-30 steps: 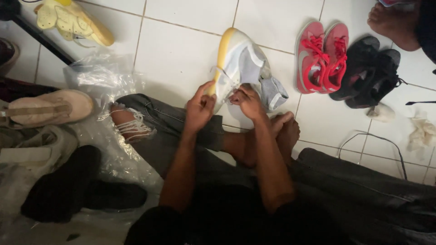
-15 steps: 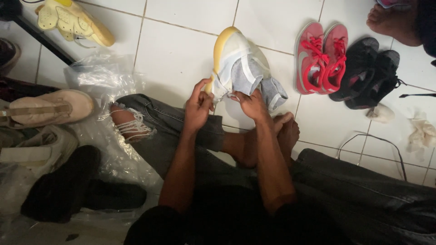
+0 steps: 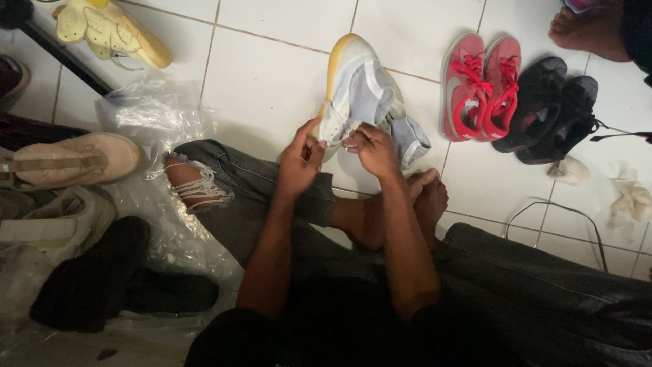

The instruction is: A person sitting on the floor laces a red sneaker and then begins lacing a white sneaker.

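Two hands, left (image 3: 299,163) and right (image 3: 372,151), pinch my grey sneaker (image 3: 360,95) at frame centre; bare tile (image 3: 265,81) lies upper left.

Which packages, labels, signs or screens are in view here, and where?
Clear plastic bag: crumpled on the tile floor at left, running under the beige shoe and black shoes.
No labels, signs or screens that I can make out.

Grey-and-white high-top sneaker (image 3: 358,92) with yellowish sole, tilted on its side, toe away, above the white floor tiles
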